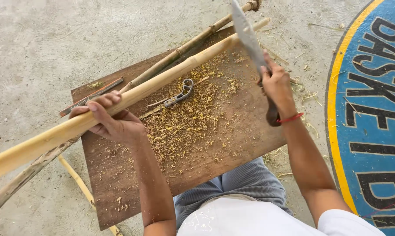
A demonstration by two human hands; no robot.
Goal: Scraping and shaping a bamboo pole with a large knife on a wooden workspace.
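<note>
— Left hand (114, 120)?
— Wrapped around the pale bamboo pole (132, 97), which lies slantwise across the wooden board (232, 131).
— Right hand (276, 85)?
— Clenched on a big knife (246, 32), blade raised above the board's far edge — shavings (184, 122) mid-board, beside a metal tool (180, 94).

— How many bamboo poles did we count? 
— Two: one pale yellow peeled bamboo pole (118, 102) and one darker, unpeeled bamboo pole (180, 50) behind it.
— Blades?
— One long grey steel knife (246, 32).
— And on the one brown wooden board (232, 126)?
— We counted one small grey metal tool (180, 94) and one flat dark stick (92, 96) at its edge. The yellow shavings (184, 122) were beyond counting.
</note>
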